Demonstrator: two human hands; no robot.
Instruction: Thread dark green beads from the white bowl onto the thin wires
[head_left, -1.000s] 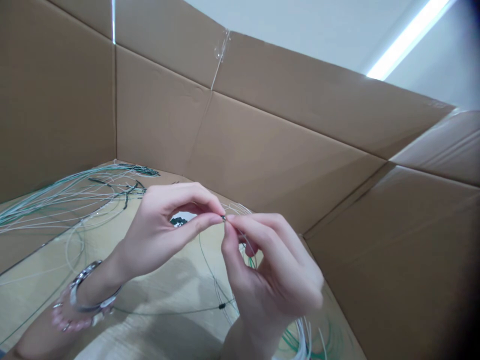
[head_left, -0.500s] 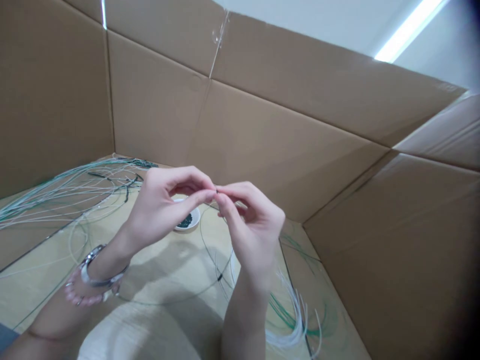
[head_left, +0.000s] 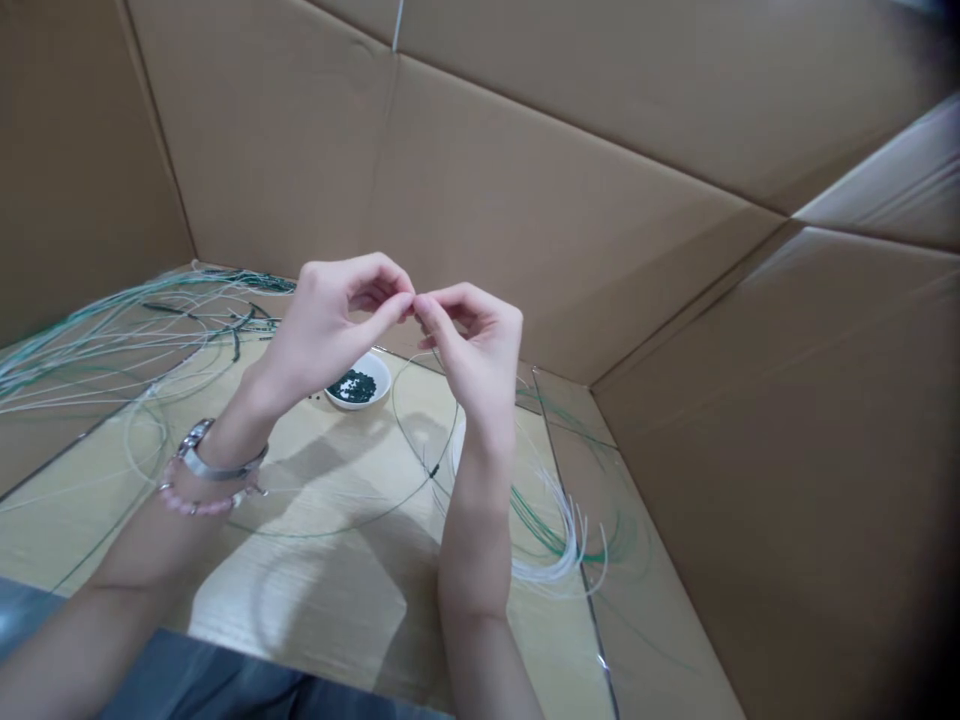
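Note:
My left hand (head_left: pixel 330 325) and my right hand (head_left: pixel 472 340) are raised above the table with thumbs and forefingers pinched together tip to tip. Between the pinches is the end of a thin green wire (head_left: pixel 409 455) that loops down to the tabletop; a small dark bead (head_left: pixel 433 469) sits on that loop. Whatever tiny piece sits right at the fingertips is too small to make out. A watch and a pink bead bracelet (head_left: pixel 206 480) are on my left wrist. Just below and behind my hands stands a small white dish (head_left: pixel 360 381) holding several dark green beads.
Tall cardboard walls (head_left: pixel 525 210) enclose the wooden tabletop (head_left: pixel 315 560) at the back and right. Several green and white wires (head_left: pixel 97 340) fan across the left. A bundle of white and green wire ends (head_left: pixel 562 540) lies right of my right forearm.
The view has tilted downward, so the ceiling light has left the frame. Both hands stay pinched on the wire and have drawn further from the camera, uncovering the white dish.

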